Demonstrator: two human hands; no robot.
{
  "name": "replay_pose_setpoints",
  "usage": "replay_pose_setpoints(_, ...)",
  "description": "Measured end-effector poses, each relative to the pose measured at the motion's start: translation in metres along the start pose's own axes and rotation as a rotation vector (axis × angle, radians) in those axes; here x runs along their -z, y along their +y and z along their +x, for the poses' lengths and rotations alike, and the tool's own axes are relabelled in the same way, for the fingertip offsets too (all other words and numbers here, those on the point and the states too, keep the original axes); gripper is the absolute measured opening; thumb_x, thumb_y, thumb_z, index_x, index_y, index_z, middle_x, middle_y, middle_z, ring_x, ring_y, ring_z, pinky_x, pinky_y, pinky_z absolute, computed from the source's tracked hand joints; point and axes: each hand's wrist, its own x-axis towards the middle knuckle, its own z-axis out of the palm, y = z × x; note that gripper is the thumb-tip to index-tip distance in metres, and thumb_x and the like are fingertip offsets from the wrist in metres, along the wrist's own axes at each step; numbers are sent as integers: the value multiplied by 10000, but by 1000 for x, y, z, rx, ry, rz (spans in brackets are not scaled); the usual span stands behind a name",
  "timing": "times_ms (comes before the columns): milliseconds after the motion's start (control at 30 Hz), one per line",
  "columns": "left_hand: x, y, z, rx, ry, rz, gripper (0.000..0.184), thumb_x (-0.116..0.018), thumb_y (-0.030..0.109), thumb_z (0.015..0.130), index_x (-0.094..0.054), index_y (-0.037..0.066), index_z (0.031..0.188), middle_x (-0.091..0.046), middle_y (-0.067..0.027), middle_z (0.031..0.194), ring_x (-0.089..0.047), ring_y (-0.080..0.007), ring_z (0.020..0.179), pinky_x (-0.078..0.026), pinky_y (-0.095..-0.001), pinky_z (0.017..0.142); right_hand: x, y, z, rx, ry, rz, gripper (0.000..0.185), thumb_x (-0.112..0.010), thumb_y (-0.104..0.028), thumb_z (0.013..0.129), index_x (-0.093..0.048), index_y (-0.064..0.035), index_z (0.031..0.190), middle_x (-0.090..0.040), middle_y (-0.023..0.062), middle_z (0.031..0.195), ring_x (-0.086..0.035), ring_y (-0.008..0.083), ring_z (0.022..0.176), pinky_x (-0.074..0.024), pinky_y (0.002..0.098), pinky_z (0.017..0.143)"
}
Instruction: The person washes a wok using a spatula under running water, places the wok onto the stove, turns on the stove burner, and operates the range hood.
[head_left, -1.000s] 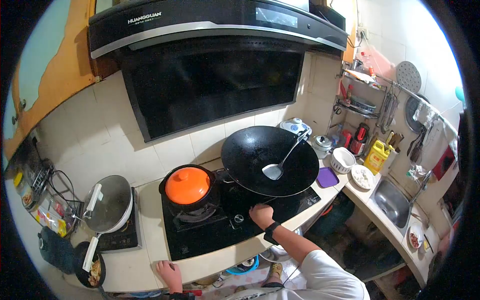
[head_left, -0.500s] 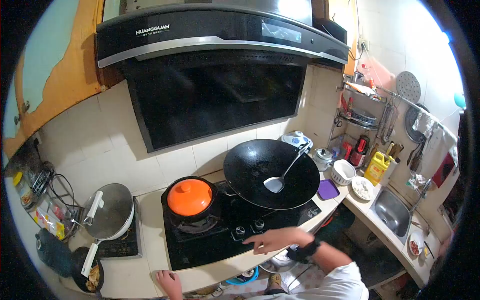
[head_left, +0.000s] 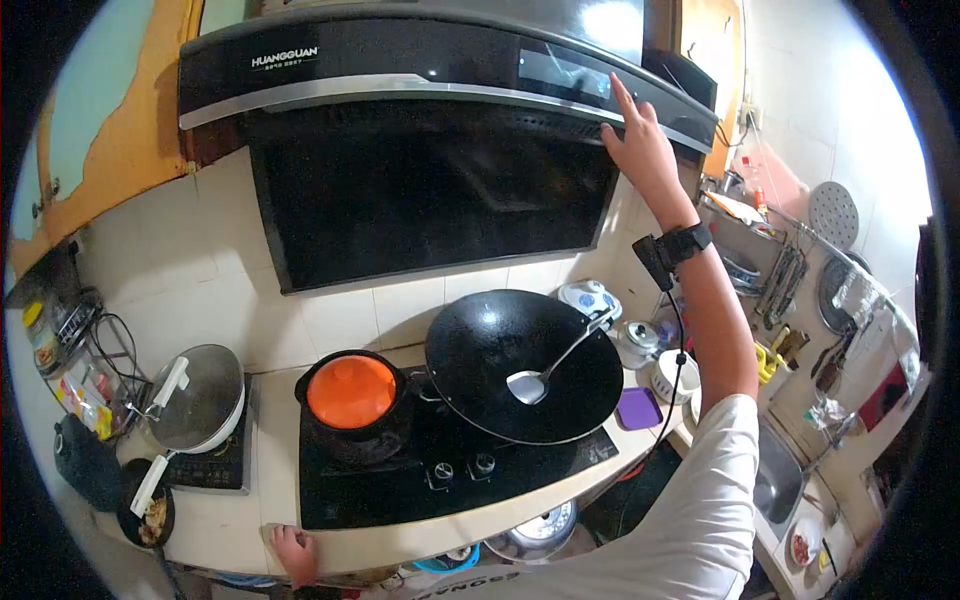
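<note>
My right hand is raised to the black range hood, its index finger stretched out at the display panel; it holds nothing. My left hand rests on the counter's front edge, fingers bent, apparently on nothing but the counter. On the black stove stand a dark pot with an orange lid and a large black wok. A metal spatula lies in the wok, its handle leaning on the rim. Two knobs sit at the stove's front.
At left are a white-sided pan on an induction cooker and a small pan of food. To the right stand a purple tray, a white basket, a lidded pot and the sink.
My right hand has risen from the stove's front edge to the hood panel, passing the wok. My left hand stays on the counter. The whole view has shifted slightly.
</note>
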Motion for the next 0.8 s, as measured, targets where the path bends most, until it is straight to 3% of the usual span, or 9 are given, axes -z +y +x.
replay_pose_setpoints(133, -9, -20, -3, -37, 24, 15, 127, -543, 89, 699, -484, -18, 735, -455, -176, 835, -424, -351, 881, -351, -459, 806, -23, 4, 8, -41, -104, -112, 808, -593, -322, 809, -112, -225, 1450, -566, 255, 978, -604, 424, 836, -513, 459, 713)
replay_pose_setpoints(333, -29, -46, -3, -60, 110, 58, 114, -525, 77, 715, -486, -27, 741, -461, -187, 821, -433, -363, 850, -358, -471, 792, -29, 2, 9, -25, -161, 219, 858, -592, -331, 814, -51, -126, 1447, -612, 295, 876, -606, 426, 814, -480, 473, 720)
replay_pose_setpoints(400, -29, -48, -4, -83, 131, 65, 113, -525, 76, 715, -486, -26, 742, -463, -189, 817, -436, -364, 841, -359, -473, 785, -17, -2, 7, -57, -201, 251, 775, -584, -350, 827, -167, -103, 1433, -599, 286, 987, -600, 406, 891, -486, 448, 729)
replay_pose_setpoints(467, -23, -45, -2, -96, 71, 100, 112, -523, 79, 718, -485, -24, 739, -465, -190, 814, -441, -363, 834, -359, -473, 776, -7, -4, 6, 46, -15, -13, 632, -533, -394, 861, -337, -88, 1378, -527, 243, 1199, -537, 365, 1065, -458, 441, 811)
replay_pose_setpoints(500, -21, -42, -1, -101, 73, 104, 112, -523, 79, 718, -485, -24, 739, -465, -190, 814, -441, -363, 834, -359, -473, 776, -10, -1, 7, 40, -12, -12, 632, -533, -394, 861, -337, -88, 1378, -527, 243, 1199, -537, 365, 1065, -458, 441, 811)
replay_pose_setpoints(567, -18, -36, 0, -100, 84, 78, 107, -530, 79, 712, -490, -17, 737, -467, -189, 811, -446, -364, 829, -362, -472, 776, -26, 9, 13, -32, 408, -4, 575, -445, -452, 898, -443, -51, 1310, -398, 188, 1367, -387, 338, 1250, -358, 485, 948)
replay_pose_setpoints(600, -15, -33, 0, -105, 80, 75, 107, -530, 79, 712, -490, -17, 737, -467, -189, 811, -446, -364, 829, -362, -472, 776, -43, 14, 15, -33, 408, -11, 575, -445, -452, 898, -443, -51, 1310, -398, 188, 1367, -387, 338, 1250, -358, 485, 948)
replay_pose_setpoints(667, -14, -25, -1, -26, 61, 91, 97, -536, 70, 699, -496, -9, 738, -466, -186, 810, -445, -364, 829, -364, -471, 776, -76, 13, 22, -22, 380, -291, 625, -381, -490, 911, -422, -17, 1317, -351, 156, 1413, -274, 332, 1329, -231, 538, 1025)
replay_pose_setpoints(800, -27, -40, -1, -142, 170, 69, 81, -536, 59, 693, -495, -2, 728, -466, -183, 804, -445, -364, 825, -365, -464, 770, -45, -90, 0, 163, 438, 31, 677, -465, -505, 867, -477, 67, 1229, -259, 137, 1457, -217, 375, 1328, -223, 530, 1016)
